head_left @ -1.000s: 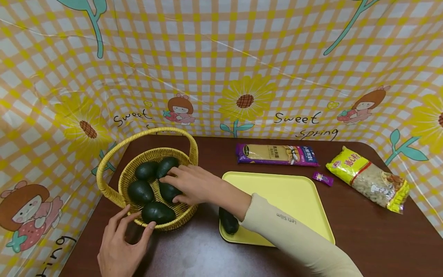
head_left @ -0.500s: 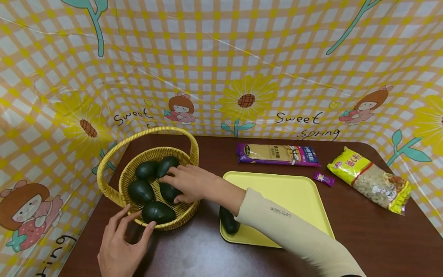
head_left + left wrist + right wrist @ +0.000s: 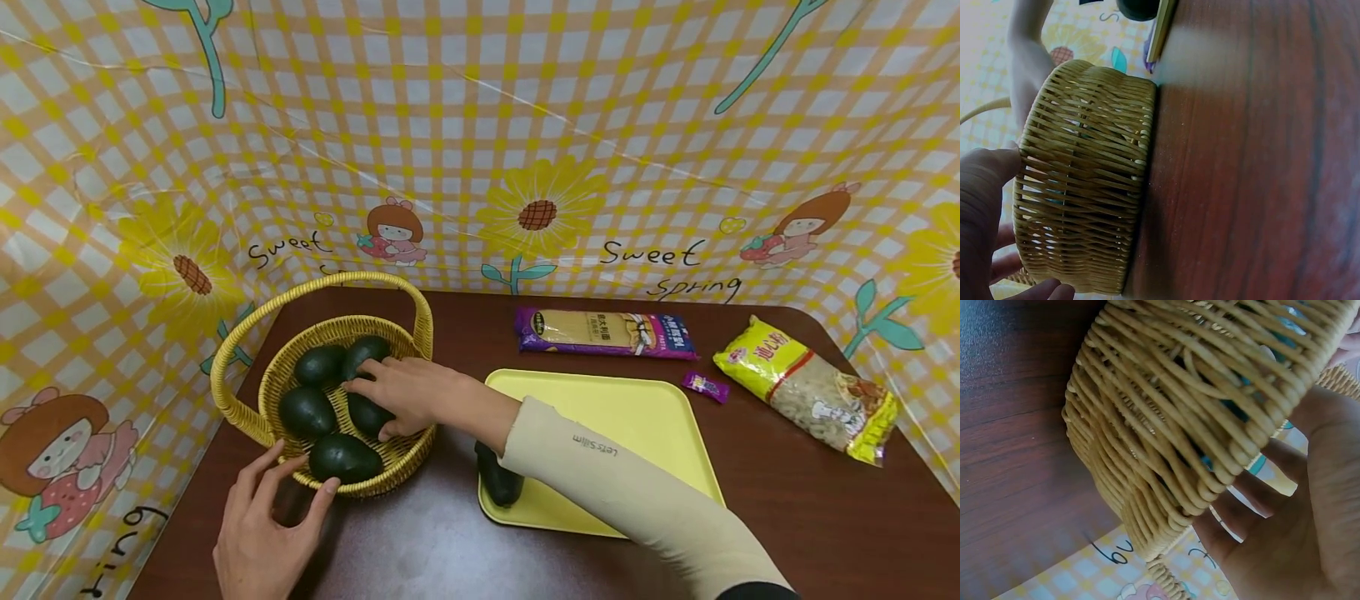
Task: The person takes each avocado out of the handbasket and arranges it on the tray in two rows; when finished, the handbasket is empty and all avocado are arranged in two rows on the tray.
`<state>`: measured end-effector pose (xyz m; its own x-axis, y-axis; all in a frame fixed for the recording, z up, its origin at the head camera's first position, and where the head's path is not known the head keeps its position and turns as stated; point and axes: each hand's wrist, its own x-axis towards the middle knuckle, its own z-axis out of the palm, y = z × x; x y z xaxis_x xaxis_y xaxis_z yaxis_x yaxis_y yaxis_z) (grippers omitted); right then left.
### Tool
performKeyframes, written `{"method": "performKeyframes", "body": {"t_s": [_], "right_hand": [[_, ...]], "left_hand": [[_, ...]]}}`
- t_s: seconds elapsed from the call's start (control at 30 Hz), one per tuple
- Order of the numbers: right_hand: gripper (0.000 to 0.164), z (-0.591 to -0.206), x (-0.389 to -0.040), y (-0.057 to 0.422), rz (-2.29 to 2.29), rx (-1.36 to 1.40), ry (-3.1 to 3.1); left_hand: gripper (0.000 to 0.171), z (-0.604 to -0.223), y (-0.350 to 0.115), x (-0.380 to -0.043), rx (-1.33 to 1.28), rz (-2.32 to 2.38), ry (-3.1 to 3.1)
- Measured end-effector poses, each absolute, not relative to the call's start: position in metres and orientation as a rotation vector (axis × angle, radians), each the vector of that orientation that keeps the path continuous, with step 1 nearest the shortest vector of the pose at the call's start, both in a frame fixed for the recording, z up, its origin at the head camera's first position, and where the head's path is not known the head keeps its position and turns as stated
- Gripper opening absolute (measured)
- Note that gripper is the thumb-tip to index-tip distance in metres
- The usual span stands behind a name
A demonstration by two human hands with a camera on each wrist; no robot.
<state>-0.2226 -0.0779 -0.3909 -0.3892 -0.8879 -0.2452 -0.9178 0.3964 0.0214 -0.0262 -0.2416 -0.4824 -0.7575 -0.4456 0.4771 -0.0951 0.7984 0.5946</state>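
— Where to look first?

— In the basket (image 3: 405, 472), near the tabletop's (image 3: 420, 550) left edge; find the right avocado (image 3: 366, 415) there, partly covered by the right hand (image 3: 408, 396); count four other avocados (image 3: 306, 414) in with it.

— And as for grip?

— Note the right hand reaching over the rim, thumb and fingers to either side of the right avocado; cannot tell whether gripping or merely touching; read the left hand (image 3: 267, 517) as relaxed, fingers parted, holding nothing, thumb on the near rim beside the nearest avocado (image 3: 345, 458).

— How likely to handle?

— Judge solid and fairly weighty for its size; firm, going by the smooth, taut skin, yet perhaps prone to bruise under a hard pinch; expect some slip from the sheen.

— So take hold where?

— Across the fat middle, thumb opposite fingers, with pads rather than nails; avoid the narrow end; keep knuckles off the others; steady the basket by the rim, being woven and probably light enough to slide or tip.

— What else to note?

— See the tray (image 3: 637, 417) to the basket's right, with a dark fruit (image 3: 501, 483) at its left edge, partly hidden by the sleeve (image 3: 607, 471); pasta (image 3: 607, 332) along the tabletop's far edge; a purple packet (image 3: 707, 387) just beside the tray's far right corner; a yellow-ended bag (image 3: 813, 390) toward the tabletop's far right corner.
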Motion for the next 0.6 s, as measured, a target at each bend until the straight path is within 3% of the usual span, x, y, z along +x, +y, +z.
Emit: {"method": "performKeyframes", "body": {"t_s": [0.6], "right_hand": [[0.087, -0.3997, -0.2322, -0.0868, 0.146, -1.558, 2.403]], "left_hand": [[0.043, -0.4813, -0.2432, -0.0275, 0.386, -0.73, -2.357]]}}
